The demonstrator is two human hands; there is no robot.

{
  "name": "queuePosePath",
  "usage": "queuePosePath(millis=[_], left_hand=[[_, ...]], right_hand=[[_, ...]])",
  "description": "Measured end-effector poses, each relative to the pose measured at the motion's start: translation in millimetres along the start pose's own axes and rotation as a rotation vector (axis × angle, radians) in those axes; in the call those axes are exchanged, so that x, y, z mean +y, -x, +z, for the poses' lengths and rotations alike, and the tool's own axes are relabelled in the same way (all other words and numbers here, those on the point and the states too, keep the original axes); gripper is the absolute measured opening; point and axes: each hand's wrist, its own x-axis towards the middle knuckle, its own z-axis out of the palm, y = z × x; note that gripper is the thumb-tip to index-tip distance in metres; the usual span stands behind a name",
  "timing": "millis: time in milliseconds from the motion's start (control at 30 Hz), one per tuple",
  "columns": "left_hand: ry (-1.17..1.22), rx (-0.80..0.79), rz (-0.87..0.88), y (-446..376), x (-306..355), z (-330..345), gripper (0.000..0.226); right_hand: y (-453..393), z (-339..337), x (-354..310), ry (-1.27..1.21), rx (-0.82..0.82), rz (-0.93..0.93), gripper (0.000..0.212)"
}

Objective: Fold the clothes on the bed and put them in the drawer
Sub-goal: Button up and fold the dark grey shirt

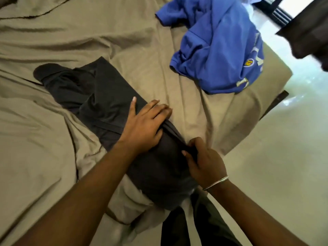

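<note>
A black garment lies partly folded across the middle of the bed, running from the upper left down toward me. My left hand presses flat on it with straight fingers. My right hand, with a metal bangle at the wrist, pinches the garment's edge near the bed's side. A blue shirt with white lettering lies crumpled at the upper right of the bed. No drawer is in view.
The tan sheet is wrinkled all over. The bed's corner ends at the right, with pale floor beyond. A dark cloth hangs at the upper right by a bright window. A dark cord crosses the top left.
</note>
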Motion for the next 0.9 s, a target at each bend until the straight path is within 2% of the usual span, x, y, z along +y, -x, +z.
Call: queuePosePath(millis=[100, 200, 267, 333, 367, 467, 500, 600, 667, 733, 800, 900], left_hand=[[-0.02, -0.071, 0.184, -14, -15, -6, 0.042], [-0.011, -0.05, 0.258, -13, -23, -5, 0.034], [0.013, -0.005, 0.265, -10, -26, -2, 0.027], [0.059, 0.05, 0.263, -10, -27, 2, 0.018], [0.08, 0.066, 0.261, -11, -26, 4, 0.015], [0.1, 0.077, 0.276, -12, -26, 5, 0.013], [0.105, 0.076, 0.283, -12, -27, 4, 0.013], [0.099, 0.064, 0.298, -10, -30, 7, 0.007], [0.156, 0.044, 0.172, -4, -31, 11, 0.012], [0.198, 0.026, 0.103, 2, -30, 14, 0.017], [0.123, 0.044, 0.195, 7, -31, 18, 0.011], [0.117, 0.053, 0.241, 5, -32, 17, 0.011]], right_hand=[[17, 1, 19, -0.085, -0.066, 0.034, 0.038], [39, 5, 51, -0.17, -0.079, 0.07, 0.021], [55, 8, 67, -0.211, -0.055, 0.026, 0.012], [68, 14, 77, -0.205, -0.032, -0.058, 0.017], [74, 19, 82, -0.175, -0.042, -0.052, 0.017], [81, 36, 92, -0.067, -0.108, 0.028, 0.039], [81, 39, 95, -0.009, -0.08, -0.005, 0.034], [82, 41, 100, 0.134, 0.161, -0.13, 0.018], [88, 41, 103, 0.115, 0.237, -0.164, 0.019], [101, 47, 112, 0.122, 0.177, -0.218, 0.014], [115, 49, 126, 0.185, 0.058, -0.195, 0.013], [121, 50, 144, 0.378, -0.023, -0.12, 0.023]])
